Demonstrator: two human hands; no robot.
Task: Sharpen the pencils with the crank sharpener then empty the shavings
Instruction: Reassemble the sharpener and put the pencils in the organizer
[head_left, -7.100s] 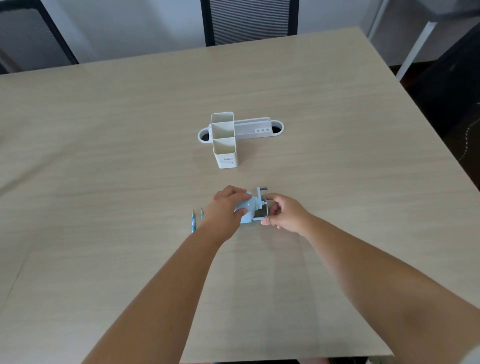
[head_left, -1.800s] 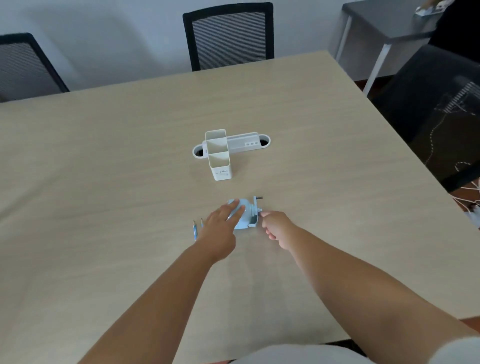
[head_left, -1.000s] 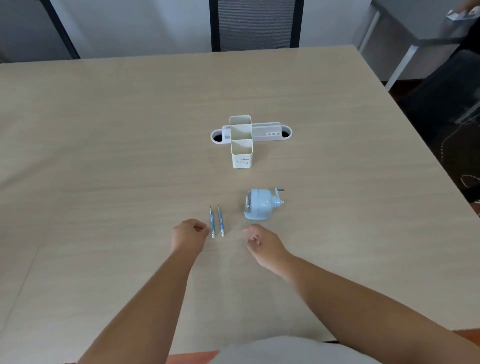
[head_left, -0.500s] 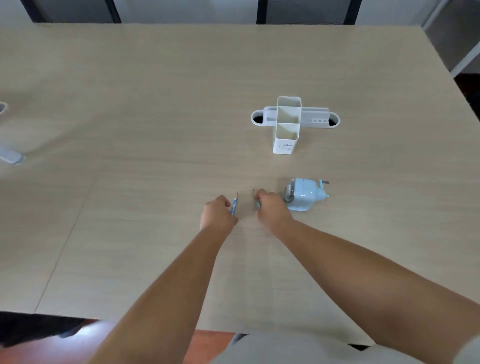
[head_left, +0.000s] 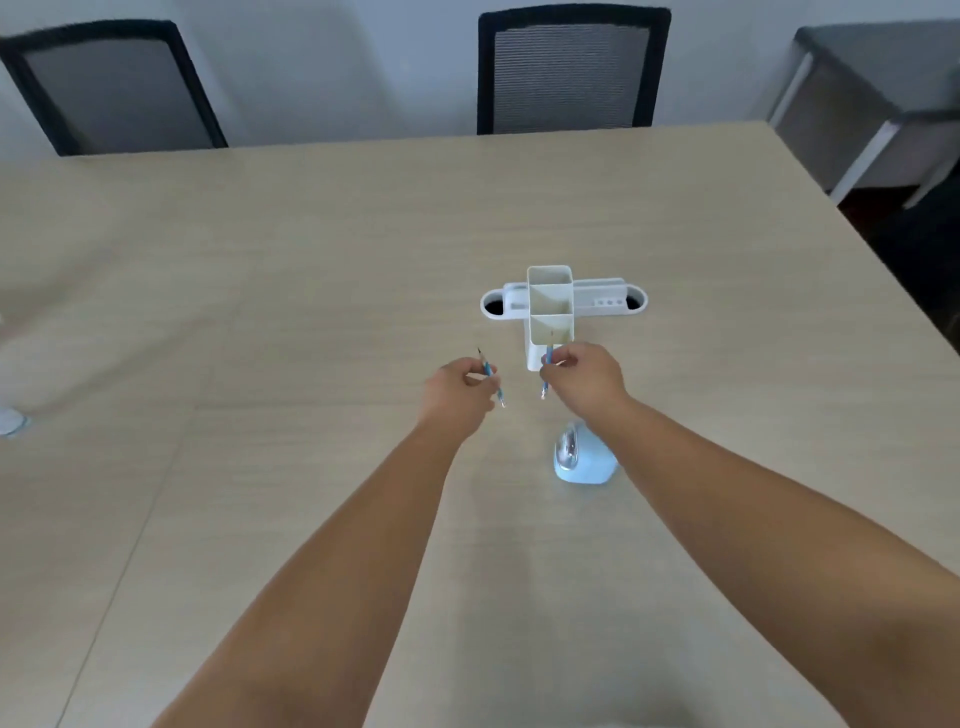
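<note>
Both hands up over the table (head_left: 260, 291), each pinching 1 blue pencil. Left hand (head_left: 457, 389): fingers closed on the left pencil (head_left: 489, 375), dark tip tilted up and to the left, back end sticking out below my fingers. Right hand (head_left: 584, 376): fingers closed on the right pencil (head_left: 547, 366), near upright, its upper end in front of the near compartment of the white pencil holder (head_left: 549, 296). Can't tell if that tip is inside the compartment or just in front of it. Both pencils are off the table surface.

Crank sharpener (head_left: 579, 457), light blue, sits on the table just under my right forearm, nearer to me than the holder, partly covered by the arm. Crank handle isn't visible from here. Neither hand touches it.

2 mesh-back chairs (head_left: 571, 73) at the far edge of the table.
</note>
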